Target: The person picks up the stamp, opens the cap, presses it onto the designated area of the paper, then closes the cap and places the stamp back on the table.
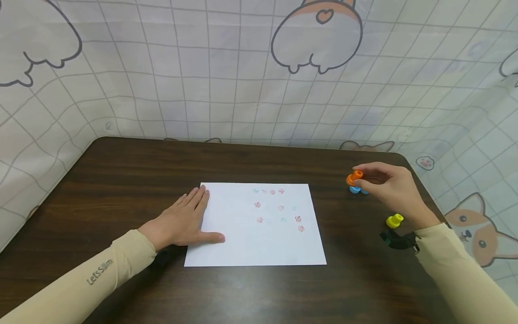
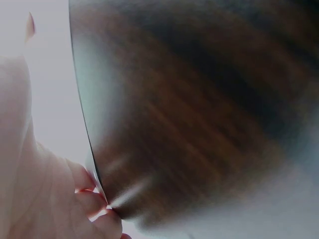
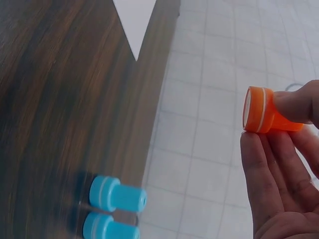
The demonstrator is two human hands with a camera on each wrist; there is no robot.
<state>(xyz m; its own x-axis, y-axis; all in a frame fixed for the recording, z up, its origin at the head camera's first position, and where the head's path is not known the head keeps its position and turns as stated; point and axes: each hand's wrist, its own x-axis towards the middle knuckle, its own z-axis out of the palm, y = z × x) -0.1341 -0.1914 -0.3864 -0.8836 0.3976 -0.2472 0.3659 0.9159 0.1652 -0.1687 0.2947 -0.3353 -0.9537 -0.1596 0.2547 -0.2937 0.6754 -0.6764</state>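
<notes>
Flat on the left part of a white sheet of paper rests my left hand, its fingers straight and its thumb spread. Small red and teal stamped prints, some of them flowers, mark the sheet's right half. My right hand pinches an orange stamp between thumb and fingers, raised above the table's right side. Under it stand two blue stamps, partly hidden by the hand in the head view. Close to the right wrist is a yellow stamp.
The dark wooden table has rounded far corners. A white grid-patterned cloth with cartoon dogs hangs behind it and along both sides. A dark band circles the right wrist.
</notes>
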